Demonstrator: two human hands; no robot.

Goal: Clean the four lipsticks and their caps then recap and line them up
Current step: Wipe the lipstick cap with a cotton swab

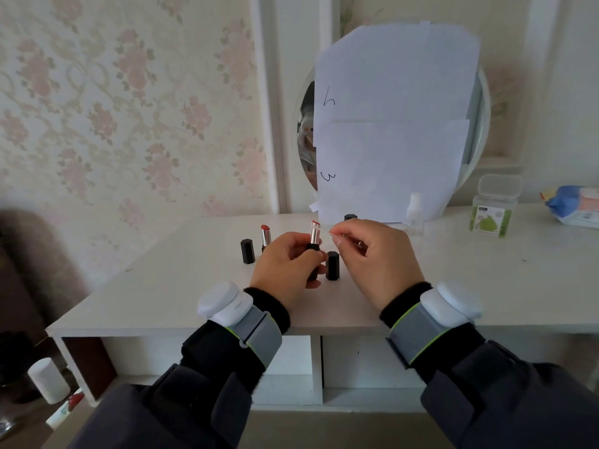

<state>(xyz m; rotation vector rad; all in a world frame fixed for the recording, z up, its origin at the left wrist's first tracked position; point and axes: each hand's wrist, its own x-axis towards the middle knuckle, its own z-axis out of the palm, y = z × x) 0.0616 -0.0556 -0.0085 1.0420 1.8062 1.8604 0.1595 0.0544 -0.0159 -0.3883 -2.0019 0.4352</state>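
Both hands hover above the worktop (pixel 162 286) middle: left hand (pixel 285 267) grips one uncapped lipstick (pixel 313 236) upright, right hand (pixel 372 257) pinches something thin. Another uncapped lipstick (pixel 265 235) stands behind; three black caps (pixel 247 251) stand visible.

Both forearms reach forward from the bottom of the view in dark padded sleeves with black knit cuffs, each wrist strapped with a grey band edged in lime green that carries a white rounded module. The left hand (pixel 287 265) is raised, fingers curled round what it holds, thumb toward the right. The right hand (pixel 372 254) sits just beside it, back upward, its thumb and forefinger pinched together at the tips.
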